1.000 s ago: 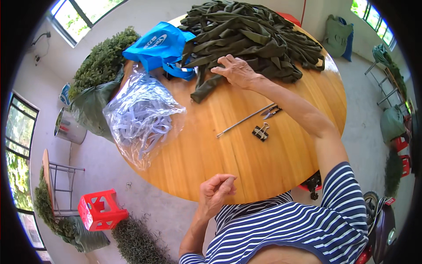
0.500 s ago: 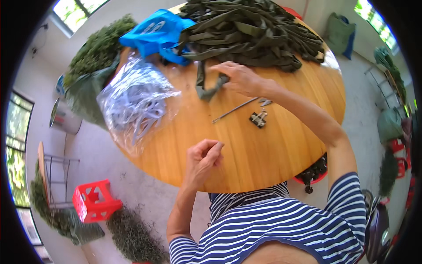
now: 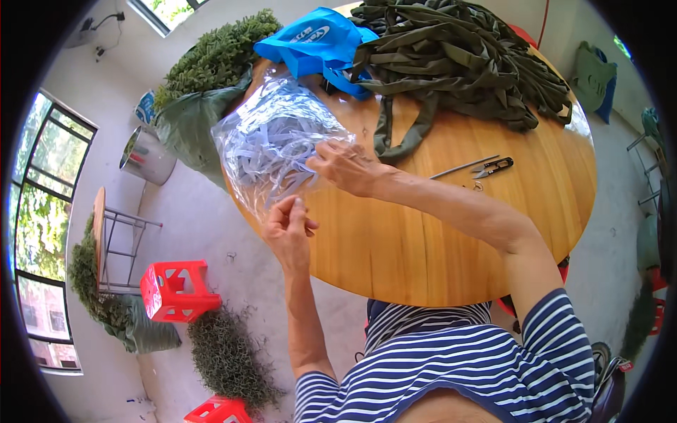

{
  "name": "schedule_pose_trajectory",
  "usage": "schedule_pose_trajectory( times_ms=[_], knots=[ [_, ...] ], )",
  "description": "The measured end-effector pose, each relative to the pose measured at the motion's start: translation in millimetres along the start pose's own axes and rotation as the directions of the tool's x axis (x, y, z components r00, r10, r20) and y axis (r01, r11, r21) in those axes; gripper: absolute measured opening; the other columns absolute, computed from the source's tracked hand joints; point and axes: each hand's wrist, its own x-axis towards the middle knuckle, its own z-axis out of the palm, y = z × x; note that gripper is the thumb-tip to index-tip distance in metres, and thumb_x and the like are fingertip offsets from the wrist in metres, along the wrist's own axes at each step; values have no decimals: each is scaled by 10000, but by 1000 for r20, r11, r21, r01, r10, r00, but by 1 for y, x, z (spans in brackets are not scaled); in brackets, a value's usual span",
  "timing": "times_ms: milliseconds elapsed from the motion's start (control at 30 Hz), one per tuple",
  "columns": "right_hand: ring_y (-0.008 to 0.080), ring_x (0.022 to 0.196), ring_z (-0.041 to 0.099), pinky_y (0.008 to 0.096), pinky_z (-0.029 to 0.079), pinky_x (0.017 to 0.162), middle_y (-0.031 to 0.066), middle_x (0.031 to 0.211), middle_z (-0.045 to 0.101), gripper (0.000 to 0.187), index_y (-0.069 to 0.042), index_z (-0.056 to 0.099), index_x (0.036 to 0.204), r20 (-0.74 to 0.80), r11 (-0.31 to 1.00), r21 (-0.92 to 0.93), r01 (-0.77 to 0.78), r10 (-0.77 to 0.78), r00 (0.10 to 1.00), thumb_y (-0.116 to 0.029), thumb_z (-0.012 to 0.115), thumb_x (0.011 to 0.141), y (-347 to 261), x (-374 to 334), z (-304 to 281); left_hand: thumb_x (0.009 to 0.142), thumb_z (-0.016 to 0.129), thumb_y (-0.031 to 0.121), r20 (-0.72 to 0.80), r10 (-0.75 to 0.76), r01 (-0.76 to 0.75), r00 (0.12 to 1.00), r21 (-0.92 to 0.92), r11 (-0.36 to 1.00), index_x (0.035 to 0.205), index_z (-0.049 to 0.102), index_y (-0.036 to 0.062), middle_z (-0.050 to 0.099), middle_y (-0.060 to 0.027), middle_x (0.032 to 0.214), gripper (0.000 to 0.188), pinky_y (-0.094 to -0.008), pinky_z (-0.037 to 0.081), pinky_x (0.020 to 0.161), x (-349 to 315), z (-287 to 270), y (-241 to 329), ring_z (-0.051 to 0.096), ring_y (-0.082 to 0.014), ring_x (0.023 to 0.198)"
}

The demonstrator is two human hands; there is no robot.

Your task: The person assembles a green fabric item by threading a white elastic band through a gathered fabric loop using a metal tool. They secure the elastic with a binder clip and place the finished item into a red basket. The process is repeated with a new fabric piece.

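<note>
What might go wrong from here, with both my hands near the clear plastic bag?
The clear bag lies at the left edge of the table, so a tug from your right hand might drag it off. The pale strips inside look jumbled, so pulling one could bring others along. A loop of green strap sits close to your right forearm and might get caught.

I'd tag this as a small makeshift workshop; can't tell if it's part of a home. I see a round wooden table (image 3: 395,261), olive fabric strips (image 3: 458,67) heaped at its far edge, a clear bag of pale strips (image 3: 264,144) by its left edge, snips (image 3: 493,168) toward the right edge, a red plastic stool (image 3: 173,299), bagged greenery (image 3: 218,56), bare floor (image 3: 204,243).
</note>
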Motion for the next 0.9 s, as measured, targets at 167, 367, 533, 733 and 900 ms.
schedule_pose_trajectory(
  times_ms=[167,367,533,733,900],
  knots=[
    [276,949,504,378,438,727,97,946,512,117,-64,567,811,180,978,207,-21,-17,984,-163,560,749,-4,-5,-10,846,567,169,129,-200,222,971,-182,958,939,568,-14,598,-82,742,205,-220,457,445,-22,-8,-10,572,-123,512],
    [244,876,496,405,354,842,65,864,540,144,-72,533,686,83,940,274,203,-233,969,-187,611,724,-33,-94,-79,865,528,144,437,-393,573,809,-437,693,1096,486,-13,617,-118,805,282,-306,534,595,-42,27,-5,620,-210,671],
    [230,716,517,384,372,800,64,640,512,217,-60,516,683,400,891,425,-158,-28,916,-229,587,799,-41,-143,-126,868,510,116,554,-339,605,761,-416,679,1109,472,-16,624,-141,850,278,-311,540,621,-38,33,-17,632,-223,713],
    [254,560,530,342,417,524,121,604,524,230,-26,529,784,709,317,457,-831,434,556,-245,537,852,-31,-174,-168,851,532,126,401,-312,246,861,209,946,1102,493,-9,629,-141,872,287,-287,509,570,-33,29,1,629,-199,673],
    [272,543,549,356,417,501,157,640,558,186,-55,567,879,513,624,472,-623,380,770,-236,531,855,-33,-191,-155,857,524,140,630,132,-461,766,395,795,1063,552,6,631,-86,878,248,-227,439,530,-86,52,54,554,-80,605]
  ],
)
